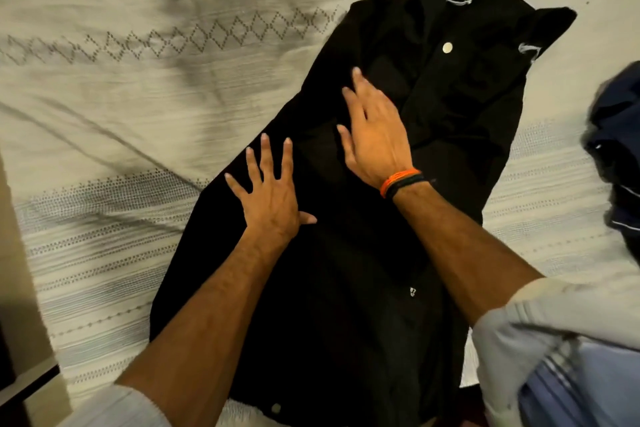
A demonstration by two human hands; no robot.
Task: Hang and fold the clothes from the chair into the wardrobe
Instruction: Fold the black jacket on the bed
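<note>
Head view, looking down at a bed. Nearest, at the lower right, a rolled-up pale striped sleeve (554, 357) covers the right upper arm; a second pale cuff (114, 406) shows at the lower left edge. Both bare forearms reach away from the viewer over a black garment (346, 305) spread lengthwise on the bedspread (104, 218), its near end at the bottom edge of the view and its far end toward the upper right.

The left hand (268, 198) lies palm down on the left part of the garment, fingers straight and spread; its grip is fully relaxed and encloses nothing. The right hand (372, 135), slightly farther away, also rests flat on the cloth near the garment's middle, fingers extended and apart, holding nothing. An orange and black wristband (401, 182) circles the right wrist.

Beyond the hands, the garment shows folded layers, a pale round button (447, 47), and two small light-coloured loops (459, 0) near its far end. A small pale mark (412, 291) sits on the near half.

The bedspread is cream with woven dotted bands in the near part and a row of diamond motifs (173, 42) farther away at the left. At the right edge, a dark blue item of clothing (620, 156) lies on the bed, apart from the black garment. A dark piece of furniture (20, 388) occupies the lower left corner.
</note>
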